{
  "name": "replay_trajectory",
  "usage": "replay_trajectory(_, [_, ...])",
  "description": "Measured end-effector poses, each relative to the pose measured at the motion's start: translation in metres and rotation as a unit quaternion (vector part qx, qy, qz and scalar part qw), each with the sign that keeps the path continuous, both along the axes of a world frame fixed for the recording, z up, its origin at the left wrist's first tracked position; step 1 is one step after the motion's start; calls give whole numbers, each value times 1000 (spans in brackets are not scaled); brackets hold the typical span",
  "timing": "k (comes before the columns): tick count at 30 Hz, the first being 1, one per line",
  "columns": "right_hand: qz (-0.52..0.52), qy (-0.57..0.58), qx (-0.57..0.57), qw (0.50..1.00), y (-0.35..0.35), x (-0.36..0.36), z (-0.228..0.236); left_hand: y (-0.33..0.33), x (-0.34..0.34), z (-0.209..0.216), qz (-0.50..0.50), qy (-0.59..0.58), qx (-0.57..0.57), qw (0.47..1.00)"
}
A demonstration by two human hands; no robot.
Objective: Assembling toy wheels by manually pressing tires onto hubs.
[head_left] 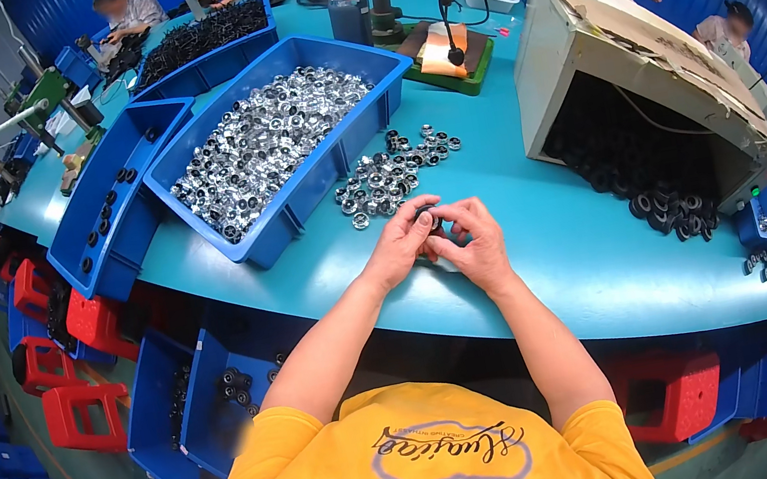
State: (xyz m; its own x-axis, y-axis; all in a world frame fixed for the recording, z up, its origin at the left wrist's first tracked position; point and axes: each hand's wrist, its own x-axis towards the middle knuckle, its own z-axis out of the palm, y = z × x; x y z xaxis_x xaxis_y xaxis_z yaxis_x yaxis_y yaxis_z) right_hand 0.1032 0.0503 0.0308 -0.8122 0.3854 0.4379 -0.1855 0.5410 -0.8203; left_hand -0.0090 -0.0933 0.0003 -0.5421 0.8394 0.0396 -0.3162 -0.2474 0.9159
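Over the near part of the table, my left hand (400,245) and my right hand (474,245) meet with fingers closed around a small black round part (428,218). Fingers cover much of it, so its details are hidden. Just beyond my hands lies a loose pile of shiny silver round pieces (381,182), many with dark centres. A large blue bin (298,215) to the left is heaped with the same kind of pieces. To the right, black rings (671,210) spill out from under a cream-coloured box-like housing (534,77).
Left of the large bin stands a narrower blue bin (116,246) with a few black rings. A green press (467,73) and a dark jar (350,12) stand at the back. Red stools (88,416) and blue bins are below the table's left edge. Other people work farther off.
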Motion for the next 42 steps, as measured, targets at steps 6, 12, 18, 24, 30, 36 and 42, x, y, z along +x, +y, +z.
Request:
replay_trajectory(6, [-25, -5, -12, 1000, -1, -1, -4, -2, 4, 4, -7, -8, 6, 1000])
replay_trajectory(12, [-26, 14, 7, 1000, 4, 0, -11, -2, 11, 5, 17, 57, -30, 998])
replay_trajectory(18, [47, 27, -149, 987, 4, -1, -17, 4, 9, 6, 45, 113, -28, 992])
replay_trajectory(24, [174, -83, -345, 919, 20, -1, -16, 4, 9, 0, 59, 132, -25, 989])
replay_trajectory(30, [155, -99, -377, 908, 17, -3, -26, 8, 26, 9, 100, 195, -42, 975])
replay_trajectory(36, [138, -100, -370, 913, 16, -7, -37, 9, 31, 5, 169, 303, -77, 935])
replay_trajectory(42, [66, -118, -313, 940, 5, -6, -17, 10, 31, 15, 199, 346, -115, 910])
